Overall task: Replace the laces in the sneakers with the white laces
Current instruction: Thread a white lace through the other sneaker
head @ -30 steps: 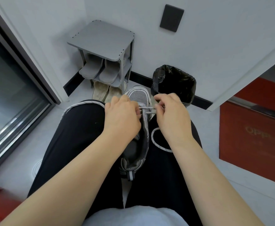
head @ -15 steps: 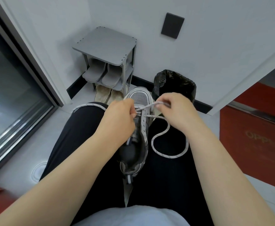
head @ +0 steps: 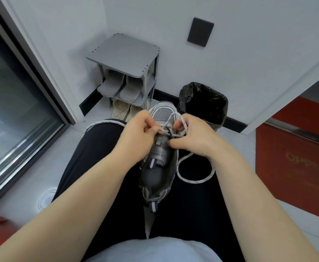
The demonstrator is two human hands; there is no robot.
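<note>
R hand (head: 194,138) on lace (head: 192,180), sneaker (head: 157,176) toe fwd

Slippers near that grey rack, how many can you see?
4. Left grey slipper and right grey slipper on the rack's lower shelf; left beige slipper and right beige slipper on the floor beneath. Others may be hidden deeper inside.

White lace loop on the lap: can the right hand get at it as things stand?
Probably yes. The loop lies bare on the thigh close by the right hand, nothing over it; but that hand pinches the lace at the sneaker and must let go.
</note>
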